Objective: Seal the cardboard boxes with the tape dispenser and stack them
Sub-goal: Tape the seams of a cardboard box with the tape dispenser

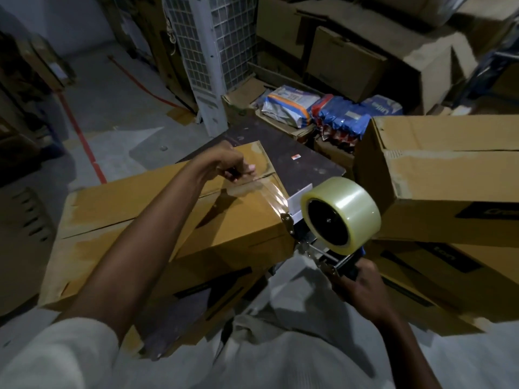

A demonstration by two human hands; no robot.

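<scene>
Worn on the head, facing forward and steeply down; close above the cardboard box [174, 220], taking in floor [112, 108] left of it and cartons [345, 60] beyond it.

Dark brown table [309, 171] holds cardboard box [247, 220], plus small sticker [295, 156] on bare part.

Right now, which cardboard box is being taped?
The box under the left hand: clear tape runs from the tape dispenser onto its top seam. The stacked boxes on the right are untouched.
</scene>
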